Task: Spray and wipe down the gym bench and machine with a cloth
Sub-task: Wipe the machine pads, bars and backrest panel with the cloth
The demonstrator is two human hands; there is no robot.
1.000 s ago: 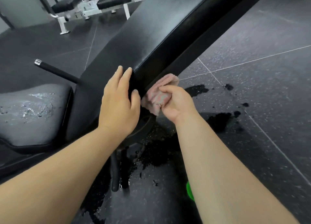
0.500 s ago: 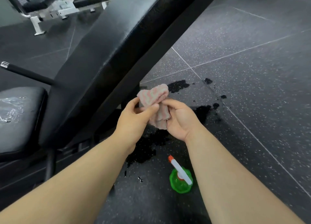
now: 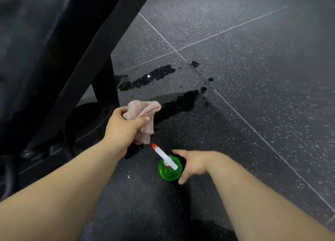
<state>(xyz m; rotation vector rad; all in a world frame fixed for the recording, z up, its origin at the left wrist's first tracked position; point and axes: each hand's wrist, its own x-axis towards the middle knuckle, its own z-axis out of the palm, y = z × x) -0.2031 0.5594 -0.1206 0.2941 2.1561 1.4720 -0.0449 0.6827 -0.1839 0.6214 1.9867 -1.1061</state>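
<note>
Left hand (image 3: 123, 130): gripped round the cloth, fingers curled under it, thumb pressed across the fabric on top.
Cloth (image 3: 141, 107): pink with paler stripes, bunched; one fold stands above the fist and a loose end hangs below it, held clear of the floor, just beside the bench frame.
Right hand (image 3: 194, 163): low to the floor, thumb and fingers spread apart on either side of the spray bottle; whether they touch it I cannot tell.
Spray bottle (image 3: 166, 172): green, upright on the floor between the two forearms, seen from above.
Spray head (image 3: 165, 156): white, orange-tipped, pointing towards the cloth.
Bench pad (image 3: 45, 50): black, sloped, filling the upper left.
Frame post (image 3: 106, 81): black, beneath the pad.
Floor (image 3: 253, 68): dark speckled tiles with pale seams.
Wet patches (image 3: 146, 78): dark streaks and drops beyond the cloth.
</note>
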